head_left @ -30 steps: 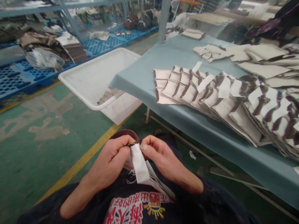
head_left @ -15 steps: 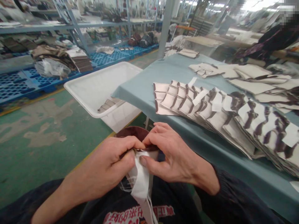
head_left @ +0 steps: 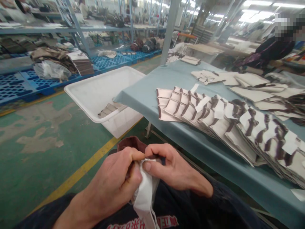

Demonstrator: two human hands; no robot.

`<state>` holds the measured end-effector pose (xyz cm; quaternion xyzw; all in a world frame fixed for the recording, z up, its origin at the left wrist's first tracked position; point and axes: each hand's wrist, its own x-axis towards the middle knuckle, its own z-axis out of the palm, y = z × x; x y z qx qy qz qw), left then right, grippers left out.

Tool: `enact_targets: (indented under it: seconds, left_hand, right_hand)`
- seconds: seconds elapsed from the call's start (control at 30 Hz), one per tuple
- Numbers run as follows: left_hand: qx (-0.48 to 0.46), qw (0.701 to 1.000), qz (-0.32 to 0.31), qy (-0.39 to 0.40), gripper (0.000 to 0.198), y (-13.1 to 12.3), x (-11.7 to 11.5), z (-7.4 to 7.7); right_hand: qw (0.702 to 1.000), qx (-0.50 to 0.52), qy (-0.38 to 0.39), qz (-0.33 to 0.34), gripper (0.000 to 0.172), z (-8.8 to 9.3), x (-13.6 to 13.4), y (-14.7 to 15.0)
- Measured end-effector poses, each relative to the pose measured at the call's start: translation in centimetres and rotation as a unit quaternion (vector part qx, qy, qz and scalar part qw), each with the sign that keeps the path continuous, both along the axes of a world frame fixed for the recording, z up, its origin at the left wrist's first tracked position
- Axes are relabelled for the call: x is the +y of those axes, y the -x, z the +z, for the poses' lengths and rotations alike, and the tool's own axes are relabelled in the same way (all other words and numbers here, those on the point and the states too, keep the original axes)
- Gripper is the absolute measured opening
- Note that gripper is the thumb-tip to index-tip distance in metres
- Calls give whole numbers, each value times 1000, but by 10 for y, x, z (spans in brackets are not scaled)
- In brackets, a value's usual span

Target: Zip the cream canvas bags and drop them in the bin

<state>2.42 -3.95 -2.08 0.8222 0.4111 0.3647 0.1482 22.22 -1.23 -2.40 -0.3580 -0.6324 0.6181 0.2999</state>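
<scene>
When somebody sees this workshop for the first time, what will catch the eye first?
Front and centre, the left hand and right hand pinch a white cloth strip above the lap. To the right, a long fanned row of cream-and-brown cloth pieces lies on the pale blue table. Left of the table, a large white tub stands on the green floor.

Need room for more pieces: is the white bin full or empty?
Nearly empty: the white bin shows mostly bare floor, with a few fabric pieces at one corner.
</scene>
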Motion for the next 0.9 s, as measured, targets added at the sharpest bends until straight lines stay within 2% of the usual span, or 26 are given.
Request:
enact_targets:
  seconds: [0.13, 0.23, 0.43, 0.57, 0.63, 0.73, 0.83, 0.9]
  left_hand:
    - [23, 998, -35, -43, 22, 1, 3, -8]
    - [14, 995, -72, -66, 26, 5, 7, -17]
    - [17, 988, -113, -105, 37, 11, 14, -35]
    - [-13, 990, -114, -85, 32, 12, 11, -31]
    - [-23, 994, -104, -27, 30, 16, 9, -22]
    - [-10, 991, -79, 110, 31, 26, 9, -3]
    - [-14, 968, -99, 230, 25, 34, 16, 12]
    - [-7, 954, -134, 267, 32, 36, 22, 15]
  right_hand:
    - [989, 89, 114, -29, 37, -18, -7, 7]
    - [981, 119, 152, -35, 36, -28, -9, 10]
    - [978, 94, 173, -68, 27, -30, -7, 16]
    - [983, 63, 165, -52, 22, -22, -5, 15]
    - [991, 49, 119, -42, 20, -15, -4, 12]
    - [999, 2, -35, -38, 15, -7, -4, 5]
    - [977, -47, -202, -44, 11, -4, -4, 0]
    - [959, -61, -273, -43, 12, -5, -5, -3]
